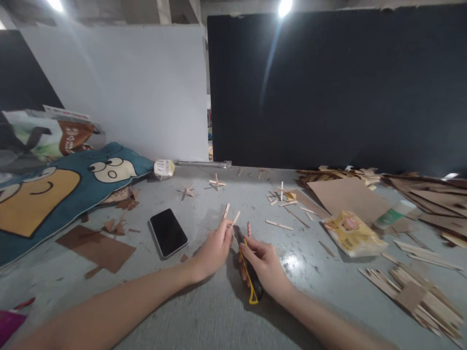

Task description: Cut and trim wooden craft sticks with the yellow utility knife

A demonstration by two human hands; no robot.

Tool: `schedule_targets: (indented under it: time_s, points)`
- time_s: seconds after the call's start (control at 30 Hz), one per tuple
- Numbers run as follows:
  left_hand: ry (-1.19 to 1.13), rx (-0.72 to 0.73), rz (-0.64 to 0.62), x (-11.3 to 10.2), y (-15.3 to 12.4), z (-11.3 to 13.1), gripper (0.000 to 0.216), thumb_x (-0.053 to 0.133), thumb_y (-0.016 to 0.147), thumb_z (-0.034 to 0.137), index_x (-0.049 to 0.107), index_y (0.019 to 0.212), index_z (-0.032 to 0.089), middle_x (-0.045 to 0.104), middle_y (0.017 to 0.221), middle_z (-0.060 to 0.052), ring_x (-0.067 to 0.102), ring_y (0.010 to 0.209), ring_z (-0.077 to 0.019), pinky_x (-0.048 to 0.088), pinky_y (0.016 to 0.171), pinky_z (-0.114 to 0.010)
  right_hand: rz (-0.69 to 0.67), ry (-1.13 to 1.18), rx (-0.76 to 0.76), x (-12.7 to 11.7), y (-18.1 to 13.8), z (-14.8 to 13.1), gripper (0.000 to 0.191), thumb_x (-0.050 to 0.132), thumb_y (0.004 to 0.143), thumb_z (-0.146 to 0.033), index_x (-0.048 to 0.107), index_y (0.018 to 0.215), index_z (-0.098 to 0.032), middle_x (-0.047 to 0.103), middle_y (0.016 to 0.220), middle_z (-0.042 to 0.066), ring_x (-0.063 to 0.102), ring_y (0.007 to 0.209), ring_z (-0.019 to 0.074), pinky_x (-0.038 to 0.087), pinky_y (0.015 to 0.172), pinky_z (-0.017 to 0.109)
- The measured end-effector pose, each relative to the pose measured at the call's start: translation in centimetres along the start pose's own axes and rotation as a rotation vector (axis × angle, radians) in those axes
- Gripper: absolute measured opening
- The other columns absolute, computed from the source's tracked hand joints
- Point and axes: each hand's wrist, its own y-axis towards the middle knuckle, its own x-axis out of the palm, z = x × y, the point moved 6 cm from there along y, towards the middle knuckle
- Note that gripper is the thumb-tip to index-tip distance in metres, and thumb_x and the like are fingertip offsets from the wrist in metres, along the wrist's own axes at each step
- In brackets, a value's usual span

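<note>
My L hand (218, 245) has two thin sticks (236, 217) in a narrow pinch, ends poking up, prob. to keep 'em steady. They're mid-table (175, 311), right in front of me. R hand (268, 265) is wrapped round the knife (251, 277), tip angled at my L hand, prob. for control; can't tell if it's touching wood. Yellow pack (352, 233) & tube (394, 214) lie to the R, contents hidden. Ditto the bag (54, 132), far L.

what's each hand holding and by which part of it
The right hand grips the black-and-yellow utility knife by its handle; the left hand pinches small wooden sticks by their near ends.
</note>
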Motion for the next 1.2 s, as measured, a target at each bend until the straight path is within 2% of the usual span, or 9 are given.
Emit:
schedule_targets:
  time_s: [0.2,0.33,0.43,0.53,0.87,1.2]
  points:
    - [-0.176,-0.087,0.000,0.4,0.6,-1.1,0.029,0.038,0.104,0.047,0.051,0.099,0.022,0.046,0.064,0.007,0.045,0.058,-0.0143,0.034,0.057,-0.026,-0.024,0.098,0.077,-0.2,0.3,0.8,0.053,0.071,0.082,-0.070,0.058,0.072,-0.019,0.056,0.047,-0.004,0.049,0.033,0.0104,0.042,0.034,0.021]
    - [-0.313,-0.138,-0.023,1.0,0.8,-2.4,0.034,0.042,0.103,0.055,0.050,0.100,0.022,0.040,0.062,0.009,0.037,0.053,-0.0117,0.029,0.053,-0.024,-0.016,0.152,0.098,-0.3,0.4,1.1,0.053,0.075,0.079,-0.068,0.059,0.072,-0.018,0.059,0.054,-0.004,0.051,0.035,0.0095,0.042,0.034,0.020]
    - [-0.358,-0.168,-0.040,1.2,0.8,-2.9,0.035,0.042,0.103,0.057,0.049,0.099,0.022,0.036,0.062,0.010,0.033,0.051,-0.0105,0.026,0.051,-0.023,-0.028,0.142,0.109,-0.1,0.5,1.0,0.054,0.074,0.079,-0.070,0.058,0.071,-0.018,0.057,0.050,-0.004,0.050,0.034,0.0095,0.042,0.034,0.020]
    - [-0.383,-0.175,-0.053,1.3,0.9,-2.9,0.035,0.042,0.103,0.057,0.046,0.096,0.023,0.034,0.062,0.010,0.031,0.052,-0.0104,0.025,0.051,-0.023,-0.043,0.121,0.118,-0.1,0.5,1.0,0.056,0.071,0.081,-0.072,0.058,0.071,-0.018,0.057,0.045,-0.004,0.048,0.032,0.0095,0.042,0.034,0.020]
    - [-0.569,-0.190,-0.151,1.3,1.0,-2.0,0.043,0.050,0.097,0.065,0.041,0.091,0.024,0.029,0.064,0.011,0.021,0.053,-0.0100,0.018,0.050,-0.023,-0.074,0.138,0.117,-0.2,0.6,1.4,0.056,0.070,0.083,-0.073,0.058,0.074,-0.019,0.060,0.047,-0.003,0.050,0.032,0.0099,0.042,0.034,0.020]
    - [-0.624,-0.199,-0.164,1.2,1.4,-2.2,0.047,0.055,0.093,0.069,0.042,0.089,0.023,0.029,0.062,0.011,0.020,0.053,-0.0097,0.016,0.050,-0.024,-0.112,0.166,0.108,0.0,0.8,1.6,0.054,0.070,0.085,-0.070,0.058,0.076,-0.019,0.062,0.050,-0.002,0.052,0.034,0.0097,0.041,0.036,0.019]
